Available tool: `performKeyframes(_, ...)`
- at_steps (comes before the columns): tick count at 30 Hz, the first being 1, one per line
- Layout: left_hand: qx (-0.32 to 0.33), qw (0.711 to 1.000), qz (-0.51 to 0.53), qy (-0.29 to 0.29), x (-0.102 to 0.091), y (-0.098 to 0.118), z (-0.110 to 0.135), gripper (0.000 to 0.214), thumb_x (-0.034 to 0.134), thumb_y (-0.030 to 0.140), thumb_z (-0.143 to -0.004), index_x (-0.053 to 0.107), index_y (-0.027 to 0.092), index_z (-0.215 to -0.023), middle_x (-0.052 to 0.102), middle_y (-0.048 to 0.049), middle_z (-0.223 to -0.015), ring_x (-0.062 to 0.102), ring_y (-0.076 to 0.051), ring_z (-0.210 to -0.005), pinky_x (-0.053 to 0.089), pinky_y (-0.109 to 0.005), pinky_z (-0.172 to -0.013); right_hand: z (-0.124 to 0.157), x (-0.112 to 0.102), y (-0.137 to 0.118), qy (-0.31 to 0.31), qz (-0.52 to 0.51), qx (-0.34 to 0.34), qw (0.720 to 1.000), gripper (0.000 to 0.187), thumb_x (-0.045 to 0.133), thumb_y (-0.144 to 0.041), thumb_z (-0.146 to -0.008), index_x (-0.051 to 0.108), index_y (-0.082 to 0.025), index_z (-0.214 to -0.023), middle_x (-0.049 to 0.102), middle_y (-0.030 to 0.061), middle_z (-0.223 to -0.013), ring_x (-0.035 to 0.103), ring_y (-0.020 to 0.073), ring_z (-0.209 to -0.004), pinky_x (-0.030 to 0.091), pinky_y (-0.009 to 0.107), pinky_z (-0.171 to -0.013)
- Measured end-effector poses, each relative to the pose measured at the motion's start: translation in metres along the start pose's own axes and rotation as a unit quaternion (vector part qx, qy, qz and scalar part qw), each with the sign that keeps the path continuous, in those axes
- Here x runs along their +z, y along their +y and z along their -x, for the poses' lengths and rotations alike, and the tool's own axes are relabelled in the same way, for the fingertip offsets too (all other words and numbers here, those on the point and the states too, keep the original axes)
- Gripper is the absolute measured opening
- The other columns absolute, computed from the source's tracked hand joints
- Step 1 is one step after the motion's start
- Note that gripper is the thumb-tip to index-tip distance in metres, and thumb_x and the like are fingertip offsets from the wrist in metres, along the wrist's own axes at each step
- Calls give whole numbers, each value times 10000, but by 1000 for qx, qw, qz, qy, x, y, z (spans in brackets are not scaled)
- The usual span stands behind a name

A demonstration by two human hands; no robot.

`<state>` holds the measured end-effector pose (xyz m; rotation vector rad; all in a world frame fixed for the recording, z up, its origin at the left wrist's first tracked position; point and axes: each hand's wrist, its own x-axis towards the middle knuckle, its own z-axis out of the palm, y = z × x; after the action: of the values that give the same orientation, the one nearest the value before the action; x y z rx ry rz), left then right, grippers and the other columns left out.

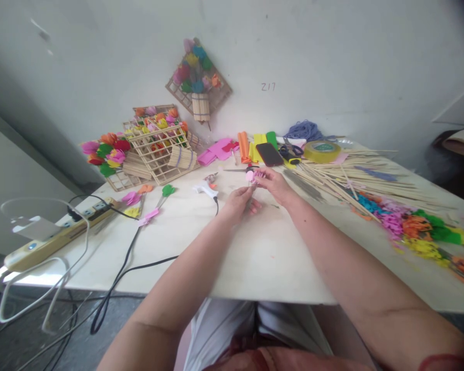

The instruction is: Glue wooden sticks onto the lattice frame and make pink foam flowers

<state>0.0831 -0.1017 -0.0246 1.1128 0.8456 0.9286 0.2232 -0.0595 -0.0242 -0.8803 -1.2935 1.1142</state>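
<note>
Over the middle of the table, my left hand (238, 202) is closed around the lower part of a small pink paper flower (250, 175). My right hand (275, 185) pinches the curled pink petals on its right side. The stem between my fingers is mostly hidden. Just behind my hands lie dark-handled scissors (237, 170). To the left rests a white hot glue gun (206, 191), its black cord running toward me. Farther left are loose paper flowers on stems, among them a green one (168, 190) and a pink one (150, 215).
Stick lattices with paper flowers (158, 149) lean at the back left; another (199, 82) hangs on the wall. A power strip (58, 239) with cords lies left. Behind are a phone (269, 154) and tape roll (322, 152). Sticks (340, 178) and coloured paper bunches (415, 226) lie right.
</note>
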Motion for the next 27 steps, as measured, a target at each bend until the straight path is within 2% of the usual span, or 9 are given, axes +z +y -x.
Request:
performKeyframes(6,7,1000,-20,7,0,-1,-1,366,473,423,-830,503,118,-1030,604,-33,-544,496,-95,-355,347,-183,-362,0,0,2,5,2,3,1000,312,674,-274,-618,617,-186,-912,612,17,-879,570,139,-795,490,349,-794)
performKeyframes(15,-5,999,-38,9,0,1,0,230,442,327,-850,513,125,-933,543,7,-485,394,-61,-320,253,-166,-329,-3,-2,8,12,36,-25,999,348,660,-257,-641,638,-192,-982,635,18,-907,571,146,-838,431,376,-893)
performKeyframes(22,-3,1000,2,-7,-5,0,-2,264,483,323,-831,536,109,-977,492,28,-494,328,-35,-322,169,-160,-330,-1,0,4,5,-12,-13,1000,348,667,-329,-664,632,-191,-981,635,28,-920,586,142,-821,471,347,-827)
performKeyframes(27,-18,997,75,-21,-4,4,-1,234,487,287,-834,536,112,-981,475,30,-519,288,-16,-328,149,-149,-339,1,1,1,20,-59,-10,998,334,668,-377,-676,628,-190,-951,640,34,-944,596,143,-839,481,338,-820)
